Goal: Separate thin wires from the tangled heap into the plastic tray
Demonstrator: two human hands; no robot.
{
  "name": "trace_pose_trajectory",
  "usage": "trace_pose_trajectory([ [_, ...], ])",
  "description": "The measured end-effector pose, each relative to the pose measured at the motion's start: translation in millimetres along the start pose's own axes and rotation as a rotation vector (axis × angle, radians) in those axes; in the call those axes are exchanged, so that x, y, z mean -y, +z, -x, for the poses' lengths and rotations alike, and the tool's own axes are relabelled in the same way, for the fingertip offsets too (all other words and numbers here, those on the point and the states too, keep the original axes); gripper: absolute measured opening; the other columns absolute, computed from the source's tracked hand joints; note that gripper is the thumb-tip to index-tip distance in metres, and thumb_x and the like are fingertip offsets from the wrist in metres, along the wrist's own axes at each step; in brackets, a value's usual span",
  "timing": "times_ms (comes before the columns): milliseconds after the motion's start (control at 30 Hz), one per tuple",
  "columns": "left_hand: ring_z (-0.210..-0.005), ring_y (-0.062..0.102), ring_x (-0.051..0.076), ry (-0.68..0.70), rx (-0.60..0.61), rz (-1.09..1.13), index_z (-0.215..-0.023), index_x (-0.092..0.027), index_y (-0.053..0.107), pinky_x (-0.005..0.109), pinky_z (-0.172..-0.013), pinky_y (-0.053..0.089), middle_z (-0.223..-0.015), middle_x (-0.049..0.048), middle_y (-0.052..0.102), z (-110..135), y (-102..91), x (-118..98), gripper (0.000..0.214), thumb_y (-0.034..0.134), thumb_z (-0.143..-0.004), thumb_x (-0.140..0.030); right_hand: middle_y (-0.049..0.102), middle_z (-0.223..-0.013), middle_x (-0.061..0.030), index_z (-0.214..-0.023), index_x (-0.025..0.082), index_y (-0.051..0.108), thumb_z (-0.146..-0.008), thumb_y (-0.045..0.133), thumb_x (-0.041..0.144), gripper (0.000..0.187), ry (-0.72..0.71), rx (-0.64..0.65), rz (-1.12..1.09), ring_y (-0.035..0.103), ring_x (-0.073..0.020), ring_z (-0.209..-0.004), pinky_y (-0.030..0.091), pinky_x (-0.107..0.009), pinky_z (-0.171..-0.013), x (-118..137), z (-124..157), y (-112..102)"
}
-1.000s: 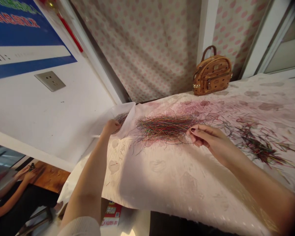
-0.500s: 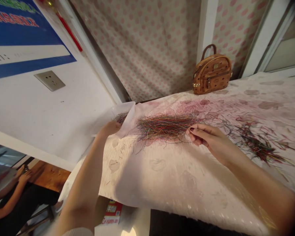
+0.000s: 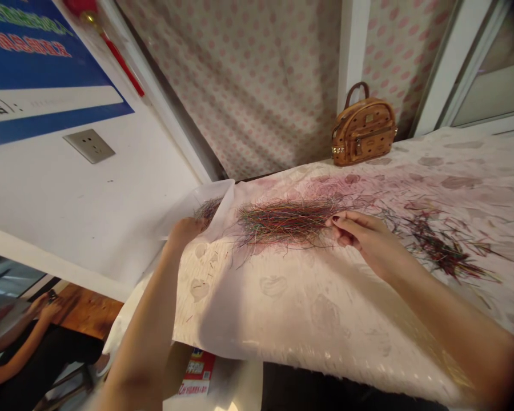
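A long loose pile of thin multicoloured wires (image 3: 285, 221) lies on a sheet of white paper with faint heart prints (image 3: 278, 302). My right hand (image 3: 362, 237), with dark painted nails, pinches at the pile's right end. My left hand (image 3: 184, 233) closes on a small bunch of wires (image 3: 208, 210) at the mouth of a clear plastic bag (image 3: 188, 208). The hand hides part of that bunch, and its exact grip is unclear. Another scattered clump of coloured wires (image 3: 437, 245) lies to the right of my right hand.
A tan studded backpack (image 3: 364, 131) stands at the paper's far edge against a polka-dot curtain (image 3: 257, 85). A white wall with a socket (image 3: 89, 146) is on the left. Below left, a seated person's hands (image 3: 45, 305) hold something dark. A red-and-white box (image 3: 196, 374) lies below the near edge.
My left hand has shifted slightly left and down with the wires and bag. My right hand stays at the pile's end. The whole view has shifted slightly.
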State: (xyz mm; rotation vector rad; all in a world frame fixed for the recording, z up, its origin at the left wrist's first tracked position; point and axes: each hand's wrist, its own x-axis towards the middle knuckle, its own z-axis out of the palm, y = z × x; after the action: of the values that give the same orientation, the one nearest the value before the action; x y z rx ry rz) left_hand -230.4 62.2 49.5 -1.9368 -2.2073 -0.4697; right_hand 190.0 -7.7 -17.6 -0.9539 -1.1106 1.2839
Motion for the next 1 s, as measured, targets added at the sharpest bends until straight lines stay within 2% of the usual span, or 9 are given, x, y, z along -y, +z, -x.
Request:
trace_pose_trajectory([
  [100, -0.11, 0.062, 0.03, 0.053, -0.111, -0.031, -0.096, -0.017, 0.073, 0.044, -0.105, 0.039, -0.109, 0.0153, 0.069, 15.1, -9.9, -14.7, 0.025, 0.052, -0.089, -0.029, 0.054, -0.068, -0.0008, -0.074, 0.02, 0.065, -0.08, 0.068, 0.038, 0.019, -0.035, -0.059, -0.029, 0.042, -0.0113, -0.058, 0.03, -0.029, -0.052, -1.4, -1.0, -1.1],
  [200, -0.114, 0.058, 0.026, 0.237, -0.244, 0.04, -0.107, -0.018, 0.072, 0.04, -0.107, 0.039, -0.116, 0.0121, 0.067, 38.2, -9.4, -48.9, 0.025, 0.057, -0.087, -0.023, 0.055, -0.07, -0.0013, -0.071, 0.021, 0.062, -0.08, 0.068, 0.036, 0.019, -0.074, -0.101, -0.044, 0.041, -0.0115, -0.058, 0.029, -0.03, -0.052, -0.6, -1.0, -1.5],
  [267, -0.111, 0.058, 0.024, 0.371, -0.189, 0.147, -0.114, -0.018, 0.07, 0.037, -0.102, 0.045, -0.115, 0.0107, 0.066, 57.8, 1.3, -79.7, 0.028, 0.057, -0.089, -0.022, 0.056, -0.073, -0.002, -0.069, 0.021, 0.061, -0.08, 0.068, 0.035, 0.019, -0.089, -0.129, -0.036, 0.041, -0.012, -0.058, 0.029, -0.03, -0.052, 0.1, -1.0, -1.7],
  [400, -0.103, 0.061, 0.021, 0.708, 0.026, 0.259, -0.134, -0.025, 0.057, 0.036, -0.089, 0.052, -0.111, 0.0074, 0.066, 94.8, 38.4, -136.5, 0.044, 0.059, -0.092, -0.035, 0.057, -0.074, -0.0028, -0.068, 0.021, 0.06, -0.077, 0.069, 0.036, 0.02, -0.089, -0.145, -0.026, 0.041, -0.0125, -0.058, 0.029, -0.031, -0.051, 0.1, -1.7, -1.8],
  [467, -0.097, 0.063, 0.022, 0.841, 0.067, 0.259, -0.13, -0.026, 0.061, 0.036, -0.083, 0.054, -0.103, 0.0061, 0.068, 105.5, 54.2, -154.0, 0.038, 0.056, -0.094, -0.037, 0.056, -0.071, -0.0023, -0.068, 0.021, 0.061, -0.076, 0.07, 0.037, 0.02, -0.081, -0.139, -0.028, 0.041, -0.0125, -0.057, 0.029, -0.031, -0.05, -0.2, -2.1, -1.8],
  [633, -0.086, 0.067, 0.019, 0.88, -0.052, 0.366, -0.112, -0.024, 0.071, 0.035, -0.077, 0.056, -0.094, 0.0051, 0.074, 116.0, 64.3, -168.5, 0.029, 0.046, -0.099, -0.029, 0.054, -0.064, -0.0006, -0.069, 0.02, 0.064, -0.076, 0.069, 0.041, 0.022, -0.036, -0.086, 0.03, 0.043, -0.0108, -0.054, 0.032, -0.028, -0.049, 0.7, -2.2, -1.9],
  [800, -0.091, 0.069, 0.019, 1.005, -0.168, 0.449, -0.12, -0.022, 0.065, 0.035, -0.08, 0.059, -0.101, 0.0052, 0.075, 140.4, 55.1, -177.3, 0.027, 0.052, -0.096, -0.024, 0.064, -0.068, -0.003, -0.07, 0.018, 0.066, -0.078, 0.066, 0.052, 0.034, 0.062, 0.211, 0.254, 0.047, -0.0096, -0.048, 0.035, -0.025, -0.046, -4.2, 0.2, 4.4],
  [933, -0.086, 0.069, 0.018, 1.074, -0.139, 0.446, -0.121, -0.023, 0.062, 0.034, -0.076, 0.06, -0.098, 0.0037, 0.074, 164.8, 50.5, -188.8, 0.028, 0.053, -0.095, -0.023, 0.071, -0.08, -0.0071, -0.074, 0.017, 0.067, -0.075, 0.067, 0.056, 0.04, 0.191, 0.346, 0.208, 0.049, -0.0091, -0.049, 0.036, -0.024, -0.044, -9.9, 6.7, 12.6],
  [1000, -0.088, 0.069, 0.017, 1.092, -0.114, 0.451, -0.118, -0.023, 0.062, 0.034, -0.078, 0.061, -0.101, 0.0032, 0.074, 172.2, 49.8, -193.2, 0.025, 0.052, -0.096, -0.022, 0.07, -0.076, -0.0062, -0.074, 0.016, 0.068, -0.076, 0.068, 0.056, 0.039, 0.235, 0.379, 0.151, 0.046, -0.008, -0.049, 0.034, -0.023, -0.044, -9.5, 10.6, 15.5],
])
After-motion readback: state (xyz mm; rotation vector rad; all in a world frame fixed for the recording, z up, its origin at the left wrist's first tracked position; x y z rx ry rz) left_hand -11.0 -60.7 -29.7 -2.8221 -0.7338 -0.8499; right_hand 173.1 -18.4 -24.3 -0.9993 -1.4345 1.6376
